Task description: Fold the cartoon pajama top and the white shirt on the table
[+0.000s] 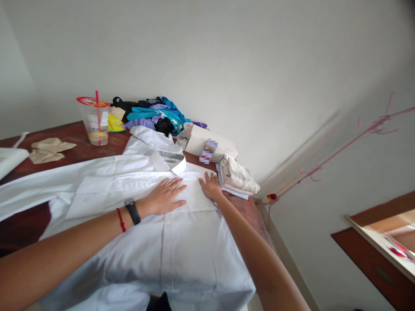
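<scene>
A white button-up shirt point(136, 255) lies spread over the table, its collar at the far side and its lower part hanging toward me. One sleeve stretches out to the left; the other is folded across the chest. My left hand point(164, 196) rests flat on the shirt just below the collar, fingers spread. To its right, my right hand point(210, 185) also presses flat on the cloth near the shirt's right edge. Neither hand grasps anything. Another piece of white cloth point(149, 140) lies behind the collar.
A plastic cup point(97, 125) with a red straw stands at the back left, near a brown napkin point(50, 150). Behind the shirt are a heap of clothes point(158, 114), a white box point(194, 140) and folded cloths point(238, 175). A pink coat rack point(346, 140) leans across the right side.
</scene>
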### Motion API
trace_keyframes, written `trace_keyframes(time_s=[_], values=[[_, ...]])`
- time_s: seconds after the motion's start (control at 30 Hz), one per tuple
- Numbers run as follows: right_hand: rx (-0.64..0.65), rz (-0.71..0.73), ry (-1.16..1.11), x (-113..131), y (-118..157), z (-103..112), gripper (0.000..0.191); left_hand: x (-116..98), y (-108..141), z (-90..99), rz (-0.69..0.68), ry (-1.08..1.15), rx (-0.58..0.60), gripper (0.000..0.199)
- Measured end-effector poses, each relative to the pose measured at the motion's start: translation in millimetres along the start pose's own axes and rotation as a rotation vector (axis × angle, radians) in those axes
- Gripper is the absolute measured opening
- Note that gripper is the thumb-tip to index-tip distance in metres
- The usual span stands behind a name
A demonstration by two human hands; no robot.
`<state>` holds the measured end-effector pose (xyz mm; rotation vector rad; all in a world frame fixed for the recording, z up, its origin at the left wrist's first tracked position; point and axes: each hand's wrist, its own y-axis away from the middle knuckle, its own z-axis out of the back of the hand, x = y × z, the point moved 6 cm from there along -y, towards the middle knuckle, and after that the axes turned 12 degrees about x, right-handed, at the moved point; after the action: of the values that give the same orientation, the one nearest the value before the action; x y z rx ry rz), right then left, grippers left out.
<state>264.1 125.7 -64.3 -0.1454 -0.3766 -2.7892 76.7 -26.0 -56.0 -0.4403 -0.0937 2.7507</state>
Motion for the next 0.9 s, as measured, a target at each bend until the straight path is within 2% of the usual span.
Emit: trace_keyframes(time_s=[0.37,0.6,0.9], values=[[0.014,0.032,0.054,-1.7,-0.2,-0.4,0.079,-6.7,1.2,7.2,0.033,-0.039,0.095,0.068],[0.036,0.068,0.087,-2.0,2.1,0.6,0.081,-6.7,1.5,7.0,0.034,-0.051,0.096,0.067],[-0.024,0.082,0.086,-3.8,1.7,-1.4,0.073,-5.6,1.3,4.3,0.021,-0.081,0.095,0.068]])
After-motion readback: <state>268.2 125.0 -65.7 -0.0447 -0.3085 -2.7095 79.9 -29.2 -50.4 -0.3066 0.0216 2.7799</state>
